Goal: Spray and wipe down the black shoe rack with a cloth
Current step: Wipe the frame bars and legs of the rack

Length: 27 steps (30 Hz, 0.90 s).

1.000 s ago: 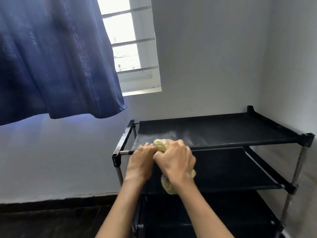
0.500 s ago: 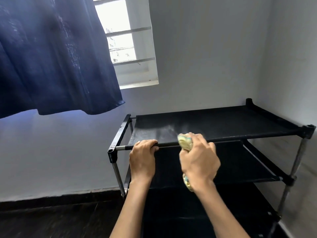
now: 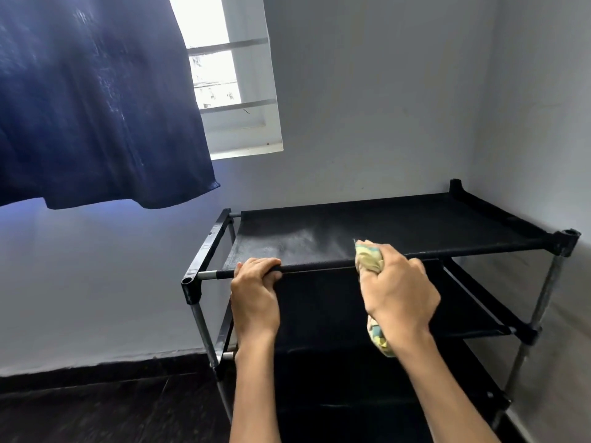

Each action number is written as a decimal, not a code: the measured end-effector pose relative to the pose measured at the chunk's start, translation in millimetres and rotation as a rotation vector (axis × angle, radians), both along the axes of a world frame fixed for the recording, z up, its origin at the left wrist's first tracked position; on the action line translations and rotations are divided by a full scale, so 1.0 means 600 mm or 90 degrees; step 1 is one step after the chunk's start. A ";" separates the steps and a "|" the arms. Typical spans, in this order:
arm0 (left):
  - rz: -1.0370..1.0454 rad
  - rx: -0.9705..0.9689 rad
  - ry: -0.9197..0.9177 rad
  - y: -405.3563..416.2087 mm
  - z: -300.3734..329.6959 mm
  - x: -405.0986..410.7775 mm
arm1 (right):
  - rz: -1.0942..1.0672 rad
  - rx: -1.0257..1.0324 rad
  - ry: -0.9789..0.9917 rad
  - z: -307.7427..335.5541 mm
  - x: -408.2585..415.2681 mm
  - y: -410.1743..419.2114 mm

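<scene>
Two hands work on the rack (image 3: pixel 415 225): the left hand (image 3: pixel 256 295) grips its front bar, while the right hand (image 3: pixel 398 292), squeezing the cloth (image 3: pixel 369 259), has slid right, so wiping goes on

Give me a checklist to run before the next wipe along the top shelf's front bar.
1. Left hand grips the front bar to steady the shoe rack: ok.
2. Right hand holds the bunched cloth: ok.
3. Cloth touches the bar: ok.
4. Bar to the right of the cloth free of things: ok.
5. Top shelf wiped clean: not ok, a pale haze shows near the cloth.
6. Spray bottle within reach: cannot tell, none in view.
</scene>
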<state>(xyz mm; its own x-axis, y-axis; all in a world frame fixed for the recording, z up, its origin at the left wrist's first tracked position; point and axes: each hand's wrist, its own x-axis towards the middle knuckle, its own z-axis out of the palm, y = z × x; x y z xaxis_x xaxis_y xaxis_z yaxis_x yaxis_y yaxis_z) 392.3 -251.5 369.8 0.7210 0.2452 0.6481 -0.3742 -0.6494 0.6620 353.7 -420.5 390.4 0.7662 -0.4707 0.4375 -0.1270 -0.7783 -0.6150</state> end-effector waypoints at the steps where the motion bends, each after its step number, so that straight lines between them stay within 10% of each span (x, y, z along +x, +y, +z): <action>1: 0.002 -0.001 -0.003 0.002 -0.001 0.002 | 0.007 -0.004 0.015 0.004 0.004 0.004; 9: 0.015 -0.001 0.007 0.002 -0.002 0.008 | 0.201 -0.078 0.063 0.017 0.013 0.112; 20: -0.016 0.029 -0.017 0.005 -0.011 0.009 | 0.013 0.134 0.057 0.022 0.022 -0.024; 27: -0.013 0.042 -0.012 0.005 -0.014 0.013 | 0.130 -0.030 0.020 0.022 0.021 0.080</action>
<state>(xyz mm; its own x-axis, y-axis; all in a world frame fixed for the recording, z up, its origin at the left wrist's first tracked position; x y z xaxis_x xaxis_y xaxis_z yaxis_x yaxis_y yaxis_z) 399.9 -248.5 361.5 0.7127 0.1872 0.6760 -0.3999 -0.6834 0.6108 366.5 -372.4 403.8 0.8570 -0.2837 0.4301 0.0185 -0.8172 -0.5760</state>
